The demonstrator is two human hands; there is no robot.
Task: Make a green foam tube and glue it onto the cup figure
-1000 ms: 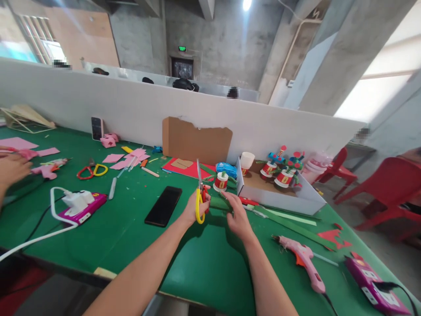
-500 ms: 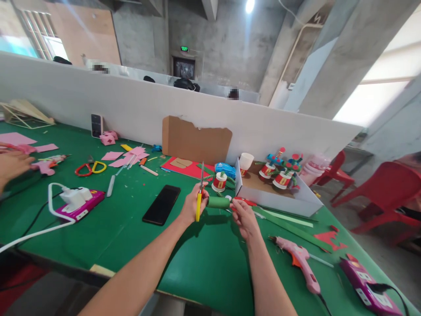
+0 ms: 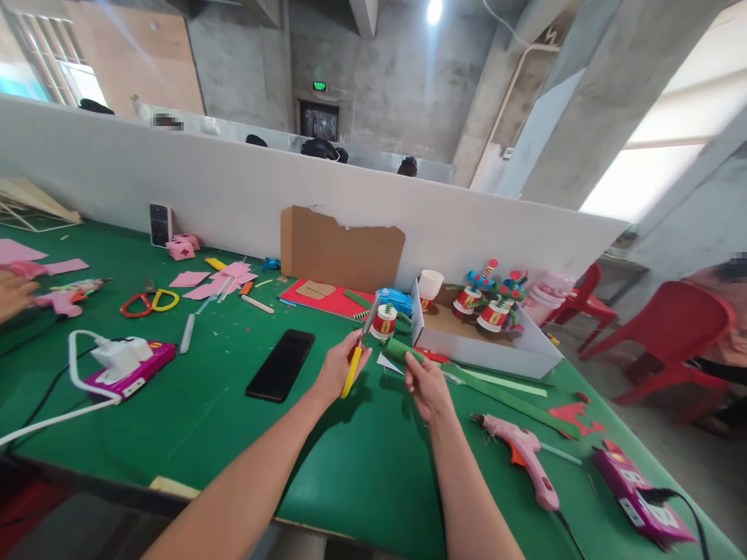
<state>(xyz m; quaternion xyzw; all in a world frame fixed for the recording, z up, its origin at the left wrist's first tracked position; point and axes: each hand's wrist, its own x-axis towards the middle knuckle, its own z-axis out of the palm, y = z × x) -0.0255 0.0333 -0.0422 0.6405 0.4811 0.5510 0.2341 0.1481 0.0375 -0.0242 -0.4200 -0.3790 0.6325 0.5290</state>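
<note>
My left hand [image 3: 334,369] is closed on a pair of scissors [image 3: 351,372] with a yellow handle, the blades pointing up and away. My right hand [image 3: 429,386] pinches a green paper roll [image 3: 397,350] by its right end, and the roll's left end is free. Just beyond my hands stands a small white-and-red paper cup figure [image 3: 384,320] with striped green arms. A white scrap [image 3: 390,364] lies under the roll.
A white box [image 3: 490,358] with cup figures stands to the right. Nearer lie a pink glue gun [image 3: 525,451] and a purple power strip [image 3: 639,498]. A black phone [image 3: 281,365] lies left of my hands. Another person's hand [image 3: 15,295] is at the far left.
My left hand has come off the roll's left end, and the scissors have tilted to the right. The right hand keeps the roll, now angled. The whole view has shifted slightly.
</note>
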